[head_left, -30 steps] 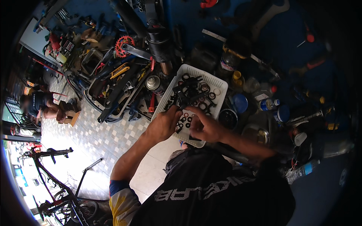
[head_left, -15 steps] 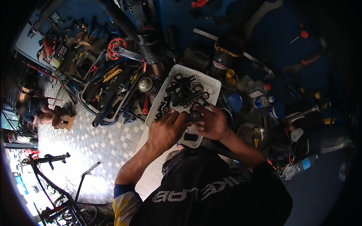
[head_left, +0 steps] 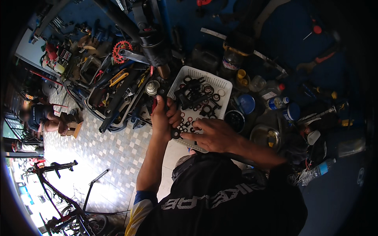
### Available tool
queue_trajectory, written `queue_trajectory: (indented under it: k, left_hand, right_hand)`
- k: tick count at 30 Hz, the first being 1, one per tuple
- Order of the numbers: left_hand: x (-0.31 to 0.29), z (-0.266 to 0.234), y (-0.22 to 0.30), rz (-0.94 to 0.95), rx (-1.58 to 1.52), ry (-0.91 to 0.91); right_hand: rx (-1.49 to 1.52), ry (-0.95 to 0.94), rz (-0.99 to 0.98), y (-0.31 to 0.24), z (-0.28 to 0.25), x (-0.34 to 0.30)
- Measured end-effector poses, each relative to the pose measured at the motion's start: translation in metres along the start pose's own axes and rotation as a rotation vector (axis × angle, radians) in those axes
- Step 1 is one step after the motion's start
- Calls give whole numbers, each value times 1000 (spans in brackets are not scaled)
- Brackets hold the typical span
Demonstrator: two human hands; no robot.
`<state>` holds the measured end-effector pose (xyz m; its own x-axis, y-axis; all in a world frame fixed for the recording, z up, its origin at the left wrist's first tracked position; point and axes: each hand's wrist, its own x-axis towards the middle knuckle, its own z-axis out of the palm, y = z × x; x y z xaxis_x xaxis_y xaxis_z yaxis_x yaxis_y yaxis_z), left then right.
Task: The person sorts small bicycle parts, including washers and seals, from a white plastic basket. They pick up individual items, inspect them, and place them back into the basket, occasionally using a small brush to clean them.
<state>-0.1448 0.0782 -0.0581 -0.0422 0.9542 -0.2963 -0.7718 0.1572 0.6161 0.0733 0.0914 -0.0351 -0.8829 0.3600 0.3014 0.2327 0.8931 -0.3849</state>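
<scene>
My left hand is closed around a dark link arm with a round eye at each end; the upper eye shows above my thumb, the lower one below my fingers. The middle of the link is hidden in my grip. Beside it, my right hand has its fingers stretched out, and one fingertip meets the lower eye. Both hands are over the near left part of a white perforated basket. Inside lie black bike parts, several dark rings and small reddish rings.
A spray can stands left of the basket, near a tray of tools and a red chainring. To the right are a blue lid, plastic bottles and a metal bowl. Another person sits at far left.
My left hand has moved left and now holds the link lengthwise, its lower eye showing. My right hand has shifted lower, fingers stretched toward that eye. More of the basket's contents shows.
</scene>
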Motion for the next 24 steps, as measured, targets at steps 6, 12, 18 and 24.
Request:
queue_trajectory:
  k: [6,12,18,24]
  left_hand:
    - [0,12,-12,230,442,-8]
    - [-1,-4,-27,813,969,-19]
    - [-9,-1,-17,807,1066,-101]
    - [-10,7,-12,528,1126,-121]
  right_hand:
    - [-277,-11,-120,6,10,11]
    - [951,-129,296,-2,60,-2]
    - [1307,-434,570,-6,45,5]
    - [-94,-197,70,-2,47,-1]
